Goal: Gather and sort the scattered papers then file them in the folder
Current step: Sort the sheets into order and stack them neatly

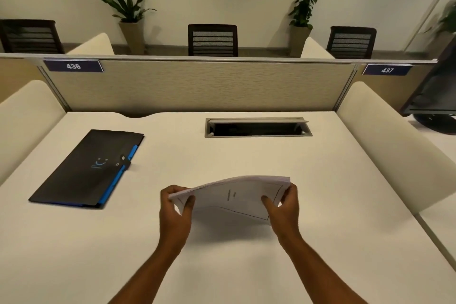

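To the left of your hands and a little beyond them, the flat black card folder with a blue spine edge and snap tab (88,168) lies closed on the smooth cream worktop (320,180); it looks stiff and light. Your left hand (176,207) and right hand (283,207) pinch opposite short edges of the thin white printed paper stack (237,198), lifted between them. It is light, floppy and slippery, so hold both edges firmly or sheets will likely fan out.
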A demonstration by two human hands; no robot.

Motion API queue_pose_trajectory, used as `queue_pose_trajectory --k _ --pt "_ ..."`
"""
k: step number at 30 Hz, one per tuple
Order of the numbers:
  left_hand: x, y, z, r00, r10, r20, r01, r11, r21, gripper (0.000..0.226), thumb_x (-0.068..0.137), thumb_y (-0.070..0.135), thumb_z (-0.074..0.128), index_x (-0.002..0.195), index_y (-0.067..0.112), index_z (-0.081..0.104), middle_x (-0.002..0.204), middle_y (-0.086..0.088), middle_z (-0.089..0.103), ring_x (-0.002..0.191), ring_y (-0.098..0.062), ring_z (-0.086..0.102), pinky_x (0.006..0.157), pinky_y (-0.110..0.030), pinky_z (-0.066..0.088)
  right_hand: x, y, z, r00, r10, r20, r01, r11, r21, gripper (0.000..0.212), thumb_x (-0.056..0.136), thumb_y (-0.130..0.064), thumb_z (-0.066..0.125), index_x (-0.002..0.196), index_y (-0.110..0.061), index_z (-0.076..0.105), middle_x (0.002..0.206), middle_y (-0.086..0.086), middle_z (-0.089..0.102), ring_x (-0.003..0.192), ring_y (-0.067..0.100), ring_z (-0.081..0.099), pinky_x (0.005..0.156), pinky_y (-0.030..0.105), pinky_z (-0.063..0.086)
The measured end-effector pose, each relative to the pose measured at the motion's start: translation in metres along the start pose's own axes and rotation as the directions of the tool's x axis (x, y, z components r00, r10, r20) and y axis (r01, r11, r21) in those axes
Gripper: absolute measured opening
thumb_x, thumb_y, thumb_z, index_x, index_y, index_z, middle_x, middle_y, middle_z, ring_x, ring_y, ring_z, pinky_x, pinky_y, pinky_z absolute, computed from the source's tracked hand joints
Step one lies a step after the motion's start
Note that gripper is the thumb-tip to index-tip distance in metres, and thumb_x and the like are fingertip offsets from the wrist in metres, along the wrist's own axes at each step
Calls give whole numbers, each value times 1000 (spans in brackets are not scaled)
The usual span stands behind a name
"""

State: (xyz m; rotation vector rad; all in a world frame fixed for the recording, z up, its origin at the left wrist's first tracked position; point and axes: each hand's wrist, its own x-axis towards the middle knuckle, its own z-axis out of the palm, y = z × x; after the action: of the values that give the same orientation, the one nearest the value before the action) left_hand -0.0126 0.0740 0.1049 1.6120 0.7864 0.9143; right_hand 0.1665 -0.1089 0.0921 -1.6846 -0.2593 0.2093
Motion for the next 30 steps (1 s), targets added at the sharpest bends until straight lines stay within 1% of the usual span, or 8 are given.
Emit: queue_pose_trajectory --k 4,8,11,16,20,23,25,30 --pt "6 -2 4 998 -65 -6 65 998 20 25 93 14 63 105 33 50 102 13 60 100 -6 59 82 -23 52 4 1 1 999 -51 9 51 999 -15 31 85 -13 79 109 -27 63 104 -8 71 100 11 68 79 24 56" --pt "8 0 9 995 -102 11 102 995 1 20 94 15 61 103 30 52 103 3 61 101 -19 60 79 -26 51 5 -5 5 1000 -4 25 3 999 42 28 87 -12 78 103 -30 65 97 -9 73 93 11 70 69 17 55" --pt "9 8 6 993 -98 -64 96 995 -37 23 91 27 64 105 39 50 105 4 61 100 -19 62 75 -27 54 7 -14 3 993 -110 -36 112 991 76 28 89 -10 75 96 -35 64 91 -15 71 86 3 68 68 13 53" --pt "-5 8 1 999 29 -30 -29 999 -28 45 90 20 63 122 43 42 113 19 57 112 -9 58 89 -33 54 -8 -11 -3 975 -222 10 222 975 -21 56 86 -13 79 124 -40 48 112 -27 60 106 -3 61 82 9 51" --pt "-6 2 -5 945 322 63 -328 928 177 59 93 4 56 141 33 36 130 3 51 124 -15 51 97 -21 49 -4 -11 -12 849 -528 37 509 796 -326 72 87 0 70 148 -21 39 136 -4 50 122 -2 52 90 5 48" --pt "0 -2 -8 888 432 155 -459 838 294 53 94 -3 52 136 29 52 125 2 49 120 -12 51 95 -20 48 0 -13 -17 742 -633 220 637 564 -525 51 97 -19 52 147 -28 50 140 8 44 99 17 64 68 30 64" --pt "4 -4 -9 887 437 152 -462 834 301 51 94 -4 52 134 28 56 123 3 48 118 -10 52 92 -22 50 1 -12 -18 748 -625 221 624 551 -554 46 99 -22 50 144 -28 55 139 10 45 90 22 65 66 36 65" --pt "6 -8 -9 930 346 125 -367 900 236 59 93 1 55 143 28 39 127 12 50 123 -10 50 97 -16 46 3 -13 -19 742 -650 164 631 594 -500 49 95 -17 62 142 -31 55 137 2 46 103 6 58 78 23 62"
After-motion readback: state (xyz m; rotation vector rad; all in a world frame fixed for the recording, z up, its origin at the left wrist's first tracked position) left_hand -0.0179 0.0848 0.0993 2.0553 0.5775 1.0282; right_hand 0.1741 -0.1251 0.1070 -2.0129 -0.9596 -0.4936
